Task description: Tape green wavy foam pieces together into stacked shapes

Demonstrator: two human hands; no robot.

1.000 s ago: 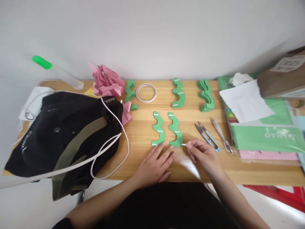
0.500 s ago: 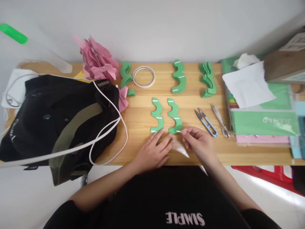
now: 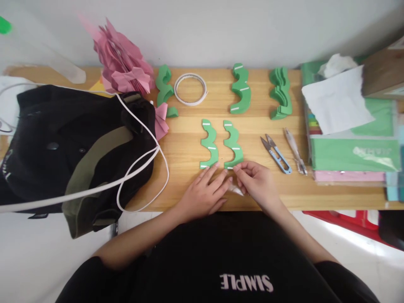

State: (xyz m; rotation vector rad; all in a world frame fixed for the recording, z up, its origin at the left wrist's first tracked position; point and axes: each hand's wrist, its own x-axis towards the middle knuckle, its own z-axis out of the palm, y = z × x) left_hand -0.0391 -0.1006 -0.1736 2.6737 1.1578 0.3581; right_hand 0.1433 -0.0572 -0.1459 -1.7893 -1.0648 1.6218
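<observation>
Two wavy green paper pieces lie side by side in front of me, a left piece and a right piece, each with short white tape strips across it. My left hand rests flat with fingers spread, its fingertips at the lower ends of both pieces. My right hand is closed in a pinch at the lower end of the right piece, thumb and forefinger on the end of a white tape strip. Between my hands lies a small clear plastic piece, partly hidden.
Behind are a tape roll, stacked green pieces and another green stack. Thread snips and a pen lie right, near plastic-wrapped paper. A black bag, white cable and pink paper flower stand left.
My right hand has moved slightly left, bringing the tape strip in line with the lower end of the right piece. My left hand stays put. The camera view has shifted a little.
</observation>
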